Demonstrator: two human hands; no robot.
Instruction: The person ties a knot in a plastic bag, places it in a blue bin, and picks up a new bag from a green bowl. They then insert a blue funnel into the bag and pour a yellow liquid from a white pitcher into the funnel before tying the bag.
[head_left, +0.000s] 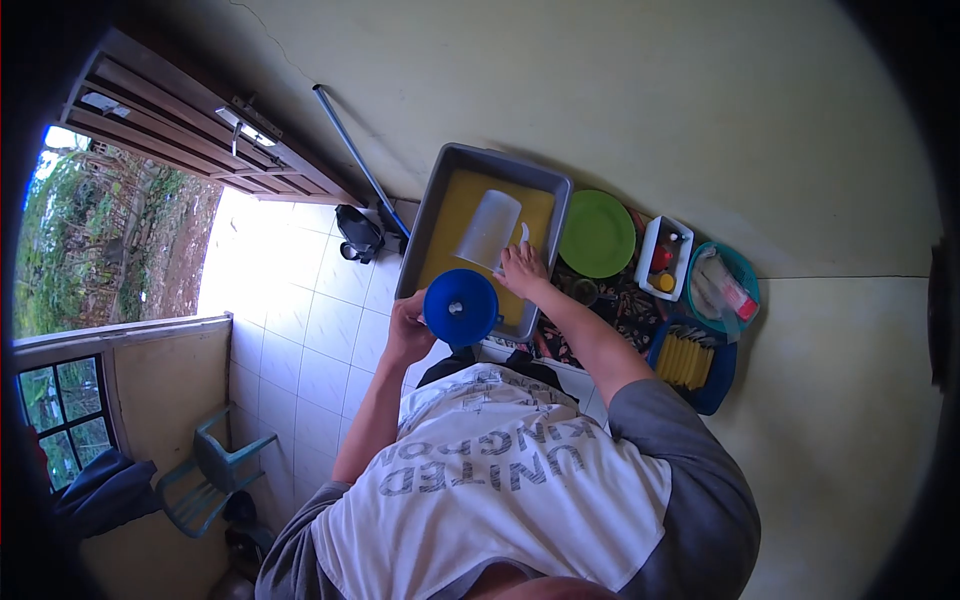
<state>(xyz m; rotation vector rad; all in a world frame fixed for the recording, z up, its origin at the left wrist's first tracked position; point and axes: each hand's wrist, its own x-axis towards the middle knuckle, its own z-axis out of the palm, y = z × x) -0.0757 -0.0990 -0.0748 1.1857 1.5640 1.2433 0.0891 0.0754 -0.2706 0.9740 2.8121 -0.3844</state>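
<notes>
A grey plastic tub (pixel 562 200) holds yellow liquid (pixel 450 215). Inside it a translucent plastic pitcher (pixel 489 228) lies tilted, its white handle (pixel 525 232) facing right. My right hand (pixel 522 270) reaches over the tub, fingers closed at the pitcher's near end beside the handle; the exact grip is partly hidden. Over the tub's near left corner, my left hand (pixel 406 328) grips the side of a round blue funnel (pixel 461 307) with a small pale centre. What lies under the funnel is hidden from above.
Right of the tub are a green plate (pixel 598 233), a white container (pixel 652 243) with small bottles, a teal basin (pixel 752 282) and a blue basket (pixel 712 398) of yellow packets. A blue pole (pixel 362 155) leans behind; a green chair (pixel 210 470) stands left.
</notes>
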